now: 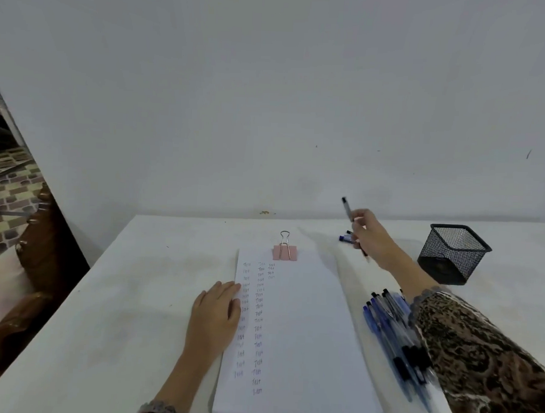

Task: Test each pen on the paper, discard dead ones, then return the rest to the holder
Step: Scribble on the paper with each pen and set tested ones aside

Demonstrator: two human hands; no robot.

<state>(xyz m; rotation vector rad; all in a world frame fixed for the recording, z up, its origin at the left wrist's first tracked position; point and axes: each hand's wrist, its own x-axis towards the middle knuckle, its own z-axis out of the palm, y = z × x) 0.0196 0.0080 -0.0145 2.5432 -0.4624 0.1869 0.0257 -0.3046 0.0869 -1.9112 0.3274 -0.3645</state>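
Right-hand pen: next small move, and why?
Likely lay the pen down beside the blue-capped pens lying by the right hand. That hand is off the paper, over that small group, while the left hand rests flat on the paper's edge. Whether the pen wrote, I cannot tell.

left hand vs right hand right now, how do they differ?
Pose: the left hand lies flat, fingers straight, on the left edge of the paper; the right hand has its fingers curled round a pen.
Reach: the left hand sits near the body; the right hand stretches past the paper's far right corner, left of the mesh holder.
Shared: both bare, patterned cuffs at the wrists.
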